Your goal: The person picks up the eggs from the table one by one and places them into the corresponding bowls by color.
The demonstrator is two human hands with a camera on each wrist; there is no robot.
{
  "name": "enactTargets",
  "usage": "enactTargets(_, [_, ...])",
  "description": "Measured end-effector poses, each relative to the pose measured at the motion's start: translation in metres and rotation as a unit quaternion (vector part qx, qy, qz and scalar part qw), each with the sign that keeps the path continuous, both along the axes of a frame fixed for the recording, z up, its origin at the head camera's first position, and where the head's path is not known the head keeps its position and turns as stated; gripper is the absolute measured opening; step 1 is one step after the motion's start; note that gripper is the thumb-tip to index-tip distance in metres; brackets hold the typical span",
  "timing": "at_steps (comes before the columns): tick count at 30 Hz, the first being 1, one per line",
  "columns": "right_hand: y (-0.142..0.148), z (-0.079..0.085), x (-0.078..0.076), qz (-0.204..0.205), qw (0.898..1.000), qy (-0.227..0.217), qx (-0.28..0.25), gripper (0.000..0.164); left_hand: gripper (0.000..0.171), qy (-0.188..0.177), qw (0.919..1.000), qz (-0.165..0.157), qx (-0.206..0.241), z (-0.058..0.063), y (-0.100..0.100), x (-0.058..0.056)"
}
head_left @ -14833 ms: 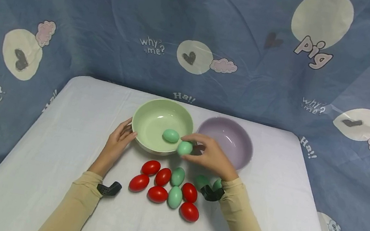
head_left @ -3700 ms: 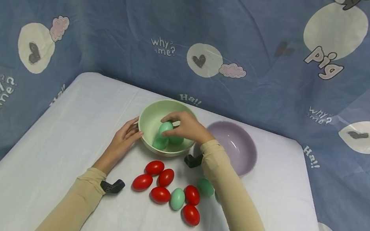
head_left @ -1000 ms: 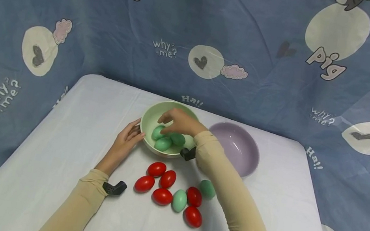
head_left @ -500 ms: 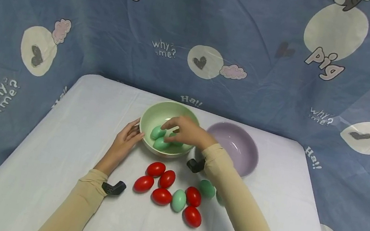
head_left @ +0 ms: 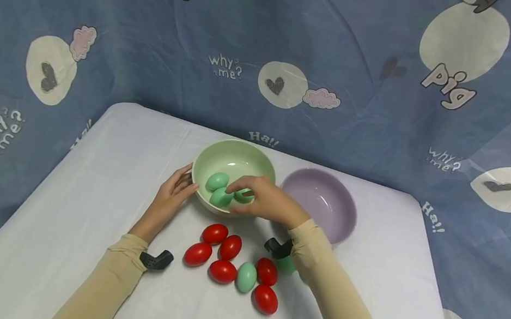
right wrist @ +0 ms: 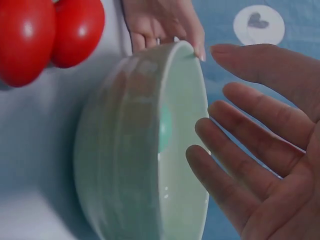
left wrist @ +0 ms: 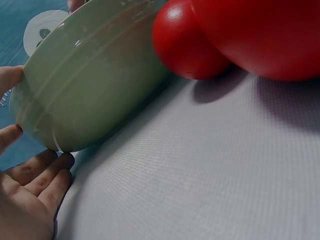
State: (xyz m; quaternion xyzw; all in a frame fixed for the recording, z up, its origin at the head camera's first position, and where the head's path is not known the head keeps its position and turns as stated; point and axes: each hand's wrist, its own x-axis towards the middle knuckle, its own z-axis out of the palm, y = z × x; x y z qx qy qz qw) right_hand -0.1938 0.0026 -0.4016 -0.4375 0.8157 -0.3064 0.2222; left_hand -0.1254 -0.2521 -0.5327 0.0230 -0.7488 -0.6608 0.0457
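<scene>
Right hand (head_left: 265, 199) withdrawing, perhaps three bowl eggs (head_left: 221, 197)

On my monitor I saw red eggs (head_left: 223, 271), mint eggs (head_left: 246, 277), a pale-green bowl (head_left: 236, 157), a mauve bowl (head_left: 326, 197), heart-printed blue cloth (head_left: 276, 19).

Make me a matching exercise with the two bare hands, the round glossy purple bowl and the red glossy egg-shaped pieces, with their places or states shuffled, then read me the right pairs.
Things:
1. Bare left hand
2. Bare right hand
3. Round purple bowl
4. Red egg-shaped pieces

Places or states:
A. Lying on the white cloth, nearer the person than both bowls
B. Touching the outside of the round, glossy light-green bowl
C. Fingers apart at the light-green bowl, holding nothing
D. Standing right of the light-green bowl

Right pairs: 1-B, 2-C, 3-D, 4-A.
</scene>
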Motion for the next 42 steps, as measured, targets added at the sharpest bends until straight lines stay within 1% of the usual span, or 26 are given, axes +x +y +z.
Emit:
enactTargets(4, [0.007, -0.004, 0.008, 0.012, 1.0, 0.016, -0.005, 0.038, 0.065, -0.001, 1.0, 0.001, 0.002, -0.001, 0.0, 0.0])
enactTargets(8, [0.014, -0.008, 0.016, 0.013, 1.0, 0.024, -0.003, 0.039, 0.065, -0.005, 1.0, 0.001, -0.001, 0.0, 0.001, 0.0])
enactTargets(13, [0.022, -0.013, 0.027, 0.013, 1.0, 0.02, -0.013, 0.04, 0.066, -0.008, 1.0, 0.001, -0.001, 0.001, 0.0, 0.002])
enactTargets(15, [0.024, -0.015, 0.032, 0.011, 1.0, 0.016, -0.02, 0.04, 0.066, -0.007, 1.0, 0.001, -0.001, 0.001, 0.0, 0.002])
enactTargets(25, [0.04, -0.019, 0.048, -0.006, 0.998, 0.042, -0.043, 0.042, 0.066, -0.004, 1.0, 0.0, -0.001, 0.0, 0.0, 0.001])
enactTargets(27, [0.043, -0.02, 0.052, -0.011, 0.998, 0.042, -0.037, 0.042, 0.066, -0.005, 1.0, -0.001, -0.002, 0.001, 0.001, 0.001])
enactTargets(32, [0.052, -0.028, 0.063, -0.015, 0.999, 0.024, -0.016, 0.044, 0.066, -0.008, 1.0, -0.001, 0.0, 0.002, 0.002, 0.001])
enactTargets(37, [0.058, -0.038, 0.072, -0.019, 1.0, 0.008, -0.012, 0.042, 0.066, -0.01, 0.9999, -0.002, 0.001, 0.004, 0.002, 0.002])
enactTargets(42, [0.061, -0.044, 0.08, -0.019, 1.0, 0.004, -0.007, 0.041, 0.067, -0.014, 0.9999, -0.002, 0.002, 0.004, 0.002, 0.003])
